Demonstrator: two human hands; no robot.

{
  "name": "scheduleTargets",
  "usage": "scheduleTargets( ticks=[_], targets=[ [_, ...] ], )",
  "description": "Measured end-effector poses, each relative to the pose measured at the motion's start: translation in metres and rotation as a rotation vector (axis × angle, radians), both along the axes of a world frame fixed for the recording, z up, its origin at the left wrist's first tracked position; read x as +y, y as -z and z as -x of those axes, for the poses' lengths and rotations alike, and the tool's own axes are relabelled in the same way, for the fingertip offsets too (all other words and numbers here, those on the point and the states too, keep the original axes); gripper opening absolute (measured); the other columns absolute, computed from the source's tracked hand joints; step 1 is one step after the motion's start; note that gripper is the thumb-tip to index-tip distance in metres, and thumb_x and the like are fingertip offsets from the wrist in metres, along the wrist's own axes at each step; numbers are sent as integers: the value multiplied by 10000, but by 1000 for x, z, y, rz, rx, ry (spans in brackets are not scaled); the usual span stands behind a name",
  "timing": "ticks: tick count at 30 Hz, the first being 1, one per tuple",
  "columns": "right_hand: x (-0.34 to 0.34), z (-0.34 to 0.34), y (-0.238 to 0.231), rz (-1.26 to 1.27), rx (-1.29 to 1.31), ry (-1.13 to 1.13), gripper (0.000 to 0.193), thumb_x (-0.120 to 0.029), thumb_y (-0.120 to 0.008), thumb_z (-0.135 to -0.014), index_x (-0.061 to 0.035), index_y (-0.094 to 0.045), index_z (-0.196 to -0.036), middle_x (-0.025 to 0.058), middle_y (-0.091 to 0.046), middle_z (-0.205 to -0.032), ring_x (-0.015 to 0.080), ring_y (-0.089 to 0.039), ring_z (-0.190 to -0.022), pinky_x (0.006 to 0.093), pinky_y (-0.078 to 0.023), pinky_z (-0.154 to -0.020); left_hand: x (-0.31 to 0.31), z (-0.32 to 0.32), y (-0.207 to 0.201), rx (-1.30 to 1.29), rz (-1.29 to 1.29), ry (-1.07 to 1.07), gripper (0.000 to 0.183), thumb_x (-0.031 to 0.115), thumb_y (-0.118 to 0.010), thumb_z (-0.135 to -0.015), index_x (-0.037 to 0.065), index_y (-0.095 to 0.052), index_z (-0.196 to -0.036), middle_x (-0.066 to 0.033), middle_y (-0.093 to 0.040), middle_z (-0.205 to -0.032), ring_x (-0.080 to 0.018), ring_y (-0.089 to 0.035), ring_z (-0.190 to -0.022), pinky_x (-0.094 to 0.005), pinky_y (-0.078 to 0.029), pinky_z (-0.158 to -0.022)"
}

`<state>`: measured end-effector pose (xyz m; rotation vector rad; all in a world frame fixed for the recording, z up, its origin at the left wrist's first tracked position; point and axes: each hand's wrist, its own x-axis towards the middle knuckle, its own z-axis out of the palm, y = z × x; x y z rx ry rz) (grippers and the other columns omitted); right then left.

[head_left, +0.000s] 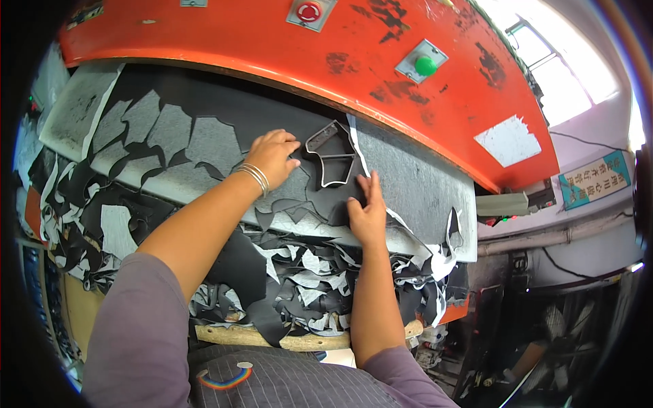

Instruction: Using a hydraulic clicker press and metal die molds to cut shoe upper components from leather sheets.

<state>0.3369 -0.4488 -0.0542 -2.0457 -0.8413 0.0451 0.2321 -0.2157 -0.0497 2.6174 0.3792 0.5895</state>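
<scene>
A steel cutting die [338,156] with a curved outline and a crossbar stands on a black leather-like sheet [252,102]. My left hand [273,158], with bangles at the wrist, lies on the sheet left of the die. Its fingers are stretched out, and nothing shows in them. Just below the die's right side rests my right hand [369,211], thumb and fingers apart, by the sheet's pale edge. Neither hand visibly grips the die. Shaped openings in the sheet at the left bare the grey cutting board [418,156].
An orange press beam [272,41] spans the far side, with a red button [309,11] and a green button [426,65]. Black and white offcuts [306,279] heap along the board's near edge, above a wooden bar [238,336]. A fan [568,333] stands at right.
</scene>
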Motion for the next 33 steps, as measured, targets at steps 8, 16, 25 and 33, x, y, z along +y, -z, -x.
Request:
scheduleTargets(
  ticks=[8,16,25,33],
  targets=[
    [10,-2,-10,184,-90,-37,723,-124,-553,-765,34,-294,-1421,142,-546,-1315,266,-439,-1275,481,-139,-1118,2,-21,-6,0,59,13,287,255,-676,-814,93,-709,-1049,-53,-594,-1219,-262,-438,-1275,-405,-322,-1043],
    [4,-7,-7,166,-130,-74,678,-92,-548,-751,34,-354,-1388,138,-570,-1278,263,-459,-1256,491,-182,-1104,6,-22,-3,65,80,88,283,244,-676,-812,73,-710,-1034,-50,-645,-1181,-262,-441,-1286,-403,-333,-1042],
    [2,-24,-2,60,-87,-75,699,-60,-520,-746,54,-315,-1405,138,-595,-1250,292,-470,-1228,468,-219,-1096,2,-35,-5,-1,65,70,240,175,-690,-802,31,-708,-993,-86,-660,-1144,-288,-500,-1237,-391,-383,-1025],
    [7,-23,-6,93,-102,-57,718,-53,-518,-746,74,-278,-1411,121,-576,-1278,294,-456,-1229,440,-227,-1095,3,-35,-3,31,41,34,268,191,-672,-824,32,-696,-1038,-85,-630,-1202,-272,-471,-1266,-396,-361,-1035]
  ],
)
